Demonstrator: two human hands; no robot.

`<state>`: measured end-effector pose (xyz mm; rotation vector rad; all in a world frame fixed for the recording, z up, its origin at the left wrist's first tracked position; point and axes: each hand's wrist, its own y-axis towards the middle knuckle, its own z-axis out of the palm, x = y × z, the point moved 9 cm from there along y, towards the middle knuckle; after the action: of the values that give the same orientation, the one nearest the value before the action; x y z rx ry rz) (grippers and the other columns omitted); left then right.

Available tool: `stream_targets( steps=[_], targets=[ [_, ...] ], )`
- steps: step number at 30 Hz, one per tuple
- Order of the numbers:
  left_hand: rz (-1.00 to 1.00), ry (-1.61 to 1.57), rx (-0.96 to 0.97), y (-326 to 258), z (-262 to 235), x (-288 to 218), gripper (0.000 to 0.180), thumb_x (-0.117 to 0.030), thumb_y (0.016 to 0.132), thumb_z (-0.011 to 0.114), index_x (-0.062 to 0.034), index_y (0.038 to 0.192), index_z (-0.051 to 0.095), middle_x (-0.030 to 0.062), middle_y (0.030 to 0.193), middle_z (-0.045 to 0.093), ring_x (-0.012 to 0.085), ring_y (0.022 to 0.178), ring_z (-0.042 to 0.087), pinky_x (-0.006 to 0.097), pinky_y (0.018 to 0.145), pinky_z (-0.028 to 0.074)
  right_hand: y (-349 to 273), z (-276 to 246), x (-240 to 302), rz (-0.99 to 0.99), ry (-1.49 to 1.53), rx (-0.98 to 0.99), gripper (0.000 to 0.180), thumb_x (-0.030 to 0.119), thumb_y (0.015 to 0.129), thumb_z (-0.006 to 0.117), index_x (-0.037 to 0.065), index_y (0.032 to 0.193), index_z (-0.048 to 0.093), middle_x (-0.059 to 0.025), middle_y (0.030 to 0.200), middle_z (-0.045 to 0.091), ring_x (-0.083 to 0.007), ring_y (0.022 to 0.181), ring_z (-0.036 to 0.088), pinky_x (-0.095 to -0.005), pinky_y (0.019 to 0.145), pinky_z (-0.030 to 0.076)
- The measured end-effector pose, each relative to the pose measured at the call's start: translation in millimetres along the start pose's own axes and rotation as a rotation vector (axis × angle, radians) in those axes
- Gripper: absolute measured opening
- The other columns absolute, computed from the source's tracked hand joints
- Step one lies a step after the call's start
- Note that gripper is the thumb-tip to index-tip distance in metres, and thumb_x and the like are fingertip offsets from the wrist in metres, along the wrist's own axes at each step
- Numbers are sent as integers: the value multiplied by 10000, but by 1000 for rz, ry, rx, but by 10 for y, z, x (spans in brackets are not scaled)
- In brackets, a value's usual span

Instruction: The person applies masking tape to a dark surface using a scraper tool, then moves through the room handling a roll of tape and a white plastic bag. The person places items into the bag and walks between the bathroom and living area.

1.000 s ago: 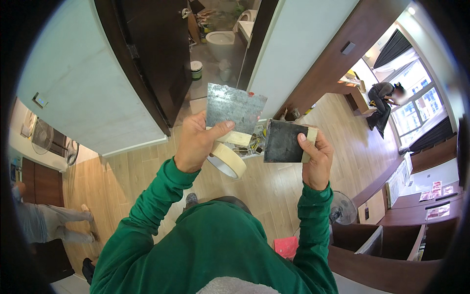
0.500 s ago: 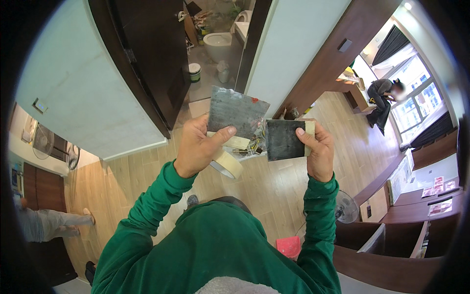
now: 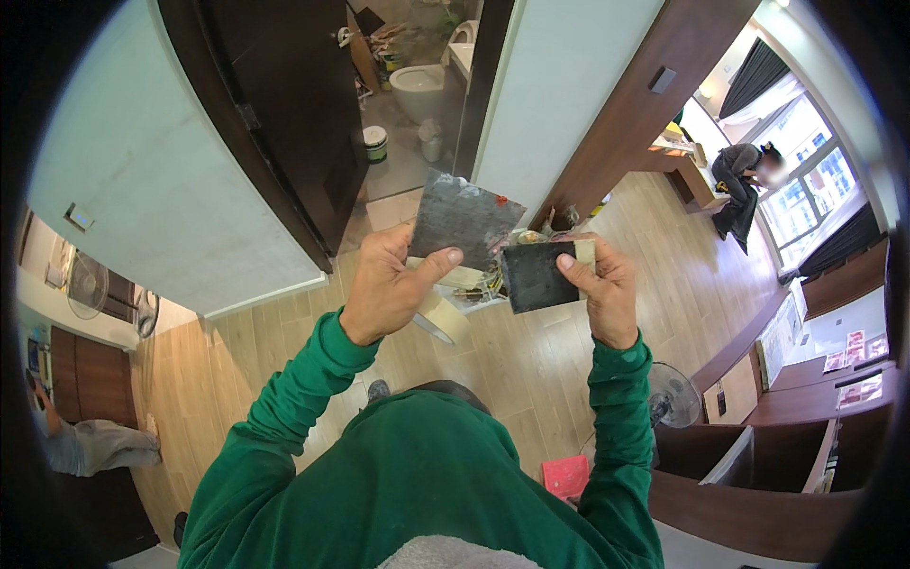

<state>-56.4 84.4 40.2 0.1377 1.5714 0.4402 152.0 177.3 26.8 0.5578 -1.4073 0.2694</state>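
My left hand (image 3: 381, 292) is closed on a wide, grey metal putty blade (image 3: 463, 220), with white smears and a red spot near its far edge. A roll of cream masking tape (image 3: 443, 315) hangs at the same hand, below the blade; how it is held is hidden. My right hand (image 3: 614, 296) pinches a smaller dark putty blade (image 3: 536, 277) by its pale back strip (image 3: 584, 254), thumb on top. The small blade's left end overlaps or touches the wide blade's lower right corner; I cannot tell which.
Small cluttered items (image 3: 485, 287) show behind the blades. Ahead are a dark door (image 3: 284, 104) and a bathroom with a toilet (image 3: 419, 90) and a bucket (image 3: 376, 144). A fan (image 3: 671, 396) and red dustpan (image 3: 567, 476) stand near my right arm. Two people are farther off.
My right hand has brought the small blade a little left, toward the wide one. The wide blade has tilted slightly and shifted right. The person at left has moved.
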Motion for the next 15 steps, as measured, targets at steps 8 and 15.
stream_targets(
  steps=[8,15],
  targets=[
    [-204,-271,-104,-16,-104,277,225,-10,841,642,49,1058,637,75,973,685,97,843,599,258,763,489,-347,158,421,-348,-405,-189,205,24,862,622,-9,1061,661,-82,943,665,-167,870,598,-280,811,447],
    [-307,-434,-177,-111,-35,325,248,-22,840,653,45,1075,613,92,989,678,126,834,634,262,775,498,-534,699,519,-733,-938,-152,446,-28,655,600,89,1076,689,-99,1063,627,-283,951,577,-370,790,436]
  ],
)
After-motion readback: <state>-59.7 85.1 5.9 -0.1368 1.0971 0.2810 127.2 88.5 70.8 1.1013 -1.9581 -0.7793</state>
